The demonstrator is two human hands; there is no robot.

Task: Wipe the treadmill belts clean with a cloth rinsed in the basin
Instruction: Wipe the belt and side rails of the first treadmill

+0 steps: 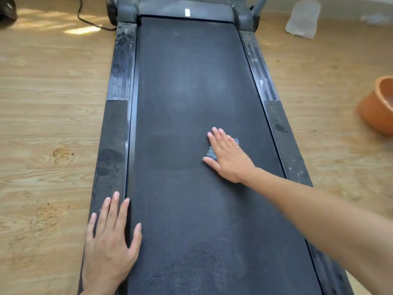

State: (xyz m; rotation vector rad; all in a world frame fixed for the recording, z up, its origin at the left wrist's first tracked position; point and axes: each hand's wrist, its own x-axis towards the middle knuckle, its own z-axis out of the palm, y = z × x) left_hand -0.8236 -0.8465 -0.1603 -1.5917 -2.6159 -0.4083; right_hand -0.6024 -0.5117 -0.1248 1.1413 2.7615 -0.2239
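With the right hand pressed flat on the cloth and the left hand spread flat, bracing, firm overlapping strokes along the belt would clean best

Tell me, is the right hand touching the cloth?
Touching. The head view shows the right hand flat on top of the cloth, which pokes out on both sides of it.

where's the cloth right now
In the head view the cloth lies on the treadmill belt, right of its centre, pressed flat under the right hand; the orange basin sits on the floor farther right.
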